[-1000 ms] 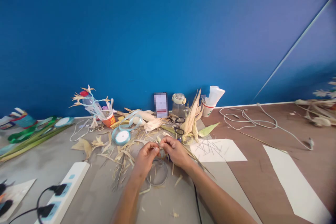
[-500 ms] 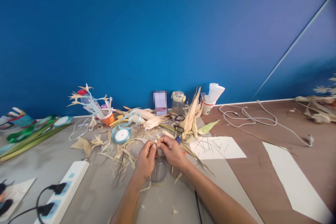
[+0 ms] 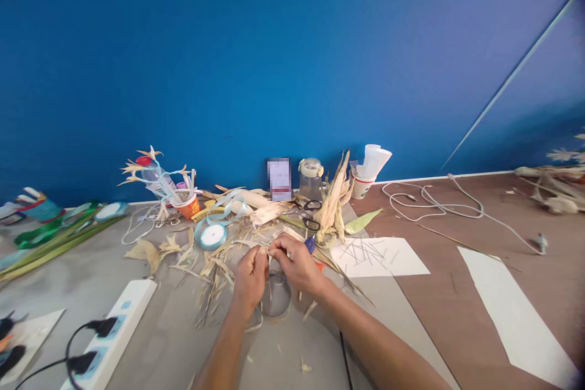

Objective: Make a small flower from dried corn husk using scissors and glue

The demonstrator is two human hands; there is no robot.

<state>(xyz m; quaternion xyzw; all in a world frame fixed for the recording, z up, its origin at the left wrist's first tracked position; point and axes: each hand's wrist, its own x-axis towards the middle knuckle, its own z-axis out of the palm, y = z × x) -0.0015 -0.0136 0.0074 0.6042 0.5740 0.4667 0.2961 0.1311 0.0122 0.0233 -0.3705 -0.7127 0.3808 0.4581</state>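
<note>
My left hand (image 3: 249, 279) is closed, thumb and fingers pinched at the tips. Close beside it, my right hand (image 3: 296, 262) is pinched too, and the two sets of fingertips almost meet. Whatever they hold is too small and covered to name. Just below them a clear round ring-shaped object (image 3: 277, 318) lies on the grey table. Behind my right hand a blue-tipped tool (image 3: 309, 245) is partly hidden. Dried corn husk scraps (image 3: 214, 277) lie left of my hands. A spool of light blue ribbon (image 3: 212, 236) rests beyond the scraps.
Scissors (image 3: 311, 224), upright corn husks (image 3: 333, 207) and a lidded jar (image 3: 311, 178) stand or lie at the back. Thin sticks cover a white sheet (image 3: 414, 259) on the right. A white power strip (image 3: 132, 308) is at left; a white cable (image 3: 479, 210) loops at right.
My left hand has shifted slightly left and down, and the gap between my hands is a little wider. Both hands stay pinched; the things on the table have not moved.
</note>
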